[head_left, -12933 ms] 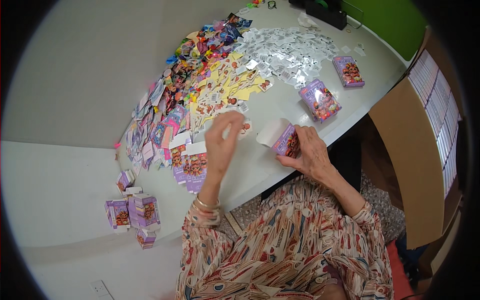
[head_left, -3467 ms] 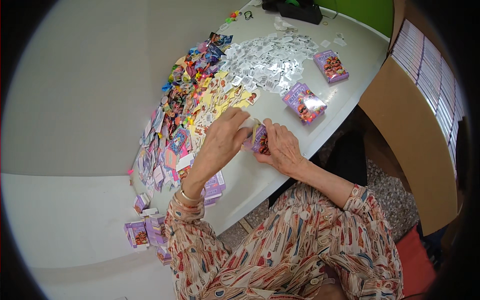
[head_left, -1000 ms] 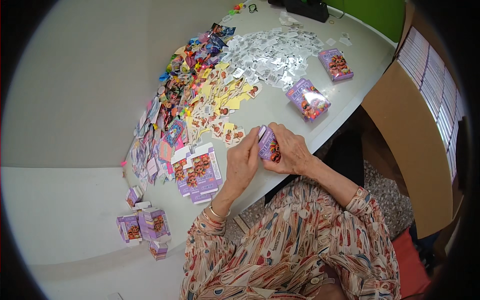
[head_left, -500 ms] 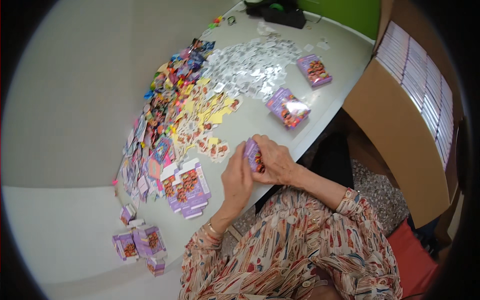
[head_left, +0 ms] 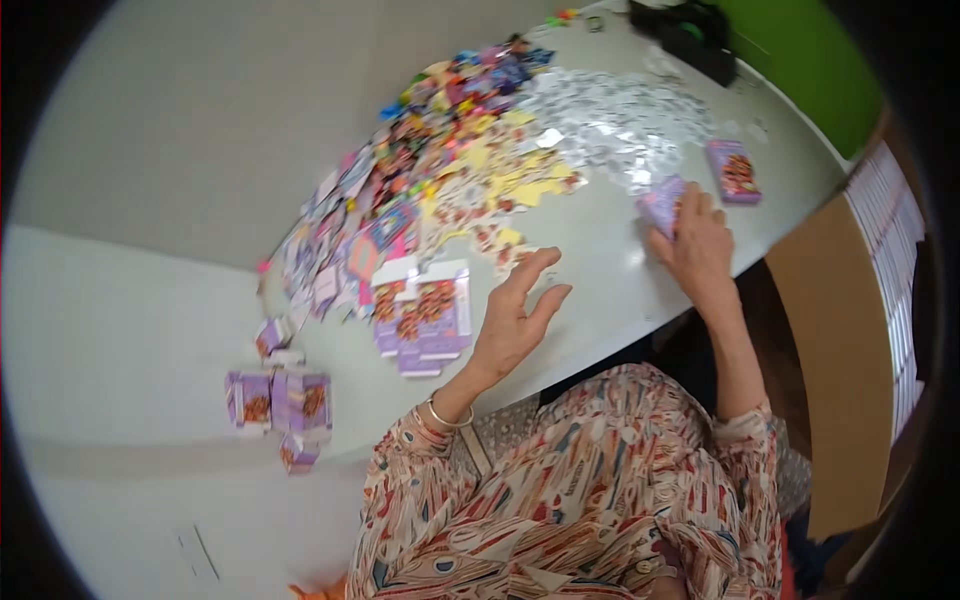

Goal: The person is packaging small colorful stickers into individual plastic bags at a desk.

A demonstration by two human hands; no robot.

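Observation:
My right hand has its thumb and fingers around a small purple carton at the right of the table; the hand hides part of it, and I cannot tell whether another carton lies under it. My left hand hovers over the near part of the table, thumb and fingers apart, holding nothing. A second purple carton with a picture on its front lies just beyond my right hand. Flat unfolded purple cartons overlap on the table left of my left hand.
Heaps of silvery-white slips, yellow and white picture cards and colourful small packets cover the far side. More purple cartons sit at far left. A large cardboard box packed with rows stands right; a black object lies at the back.
My hands have parted. The right hand has carried the purple carton from in front of me to the right; the left has opened and let go. The whole view has shifted.

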